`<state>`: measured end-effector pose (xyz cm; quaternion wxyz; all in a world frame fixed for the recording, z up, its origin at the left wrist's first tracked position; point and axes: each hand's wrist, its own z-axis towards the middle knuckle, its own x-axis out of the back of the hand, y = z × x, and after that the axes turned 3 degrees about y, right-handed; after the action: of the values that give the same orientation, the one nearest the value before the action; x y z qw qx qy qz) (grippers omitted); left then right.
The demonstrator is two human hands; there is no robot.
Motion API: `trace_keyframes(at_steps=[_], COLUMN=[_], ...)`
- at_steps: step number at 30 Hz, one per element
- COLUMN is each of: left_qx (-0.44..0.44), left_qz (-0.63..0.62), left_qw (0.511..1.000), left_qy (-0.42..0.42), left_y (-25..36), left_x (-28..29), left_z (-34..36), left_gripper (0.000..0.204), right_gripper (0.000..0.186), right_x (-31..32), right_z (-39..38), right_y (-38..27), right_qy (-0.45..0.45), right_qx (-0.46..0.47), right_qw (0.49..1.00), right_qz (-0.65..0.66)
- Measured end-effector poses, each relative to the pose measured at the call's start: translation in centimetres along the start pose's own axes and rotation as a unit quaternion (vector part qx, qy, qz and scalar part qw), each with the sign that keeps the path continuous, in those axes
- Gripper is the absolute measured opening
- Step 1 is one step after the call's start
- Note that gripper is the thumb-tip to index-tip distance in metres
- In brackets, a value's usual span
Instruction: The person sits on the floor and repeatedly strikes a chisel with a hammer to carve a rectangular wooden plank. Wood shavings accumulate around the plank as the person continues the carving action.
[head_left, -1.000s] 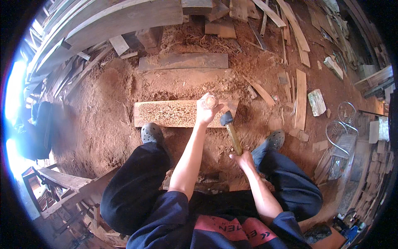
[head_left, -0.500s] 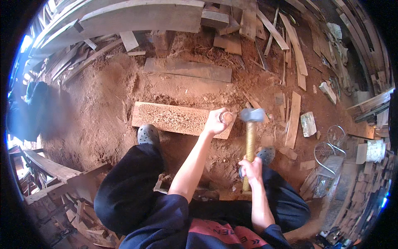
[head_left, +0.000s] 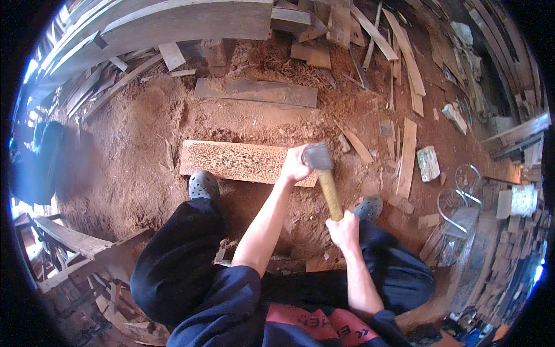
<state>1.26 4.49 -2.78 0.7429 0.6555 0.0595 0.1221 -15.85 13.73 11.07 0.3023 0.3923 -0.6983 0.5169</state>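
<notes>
Left hand (head_left: 295, 165) balled in a fist by the grey head of a yellow-handled hammer (head_left: 328, 188)

Its tool's hidden behind that blurry head. Right hand (head_left: 345, 230) is wrapped round the handle, which points away and slightly left. Pale, hole-pocked wooden board (head_left: 231, 161) lies underneath, long axis left-right, right end partly covered; open reddish dirt (head_left: 248, 122) past its far edge.

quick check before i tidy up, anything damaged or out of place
The pitted board looks odd, its top densely pocked beside a smoother left end, though perhaps deliberately. Loose wood scraps litter the dirt floor.
</notes>
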Motion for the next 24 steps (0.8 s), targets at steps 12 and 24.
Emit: trace_keyframes(at_steps=[12, 24], left_qx=[0.040, 0.026], left_qz=[0.008, -0.047], left_qw=[0.999, 0.998], left_qy=[-0.006, 0.019], left_y=[2.6, 0.2], left_x=[0.4, 1.5], left_z=[0.3, 0.6], left_gripper=[0.017, 0.017], right_gripper=[0.009, 0.022], right_x=[2.5, -4.0], right_z=[-0.7, -0.9], right_y=[-0.1, 5.4], right_qy=[0.225, -0.060], right_qx=[0.200, -0.185], right_qw=[0.914, 0.955], right_qz=[0.273, 0.226])
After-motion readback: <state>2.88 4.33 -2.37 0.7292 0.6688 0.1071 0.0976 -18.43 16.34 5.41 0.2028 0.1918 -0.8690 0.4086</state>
